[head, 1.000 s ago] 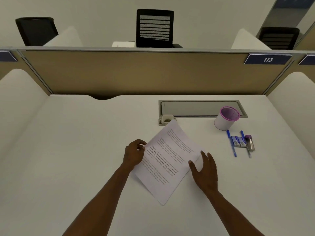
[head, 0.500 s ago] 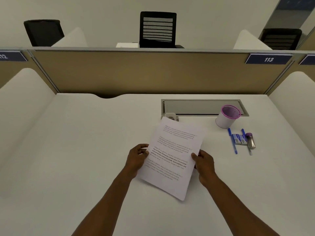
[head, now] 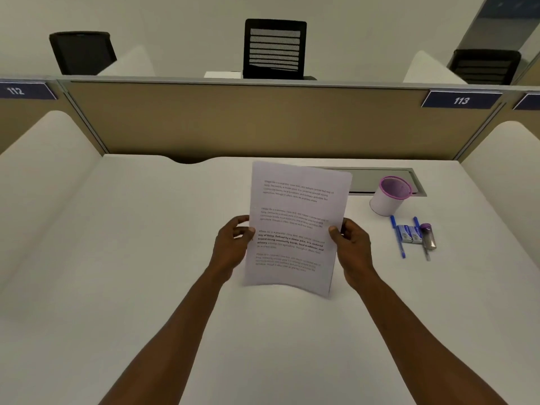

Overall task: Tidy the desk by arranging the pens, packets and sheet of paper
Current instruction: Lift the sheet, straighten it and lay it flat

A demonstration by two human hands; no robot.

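while both hands grip it at mid-height, the sheet of paper (head: 298, 226) is held up off the white desk (head: 131, 258), printed side toward the camera and tilted a little clockwise, its bottom edge bowed above the surface. the left hand (head: 232, 247) pinches the left edge, thumb on the printed face and fingers curled behind; the right hand (head: 352, 244) pinches the right edge the same way. to the right of the sheet, well apart from it, stands a white cup with a pink rim (head: 390, 195), tilted slightly, just in front of a grey recessed panel (head: 380, 179) in the desk. nearer than the cup lie two blue pens (head: 399, 238), roughly parallel, with two small blue-and-white packets (head: 409, 234) between them, and a small clear tube with a purple cap (head: 428, 236) just beside the right pen. a tan partition (head: 233, 121) closes the back of the desk, carrying a blue label reading 113 (head: 461, 99).
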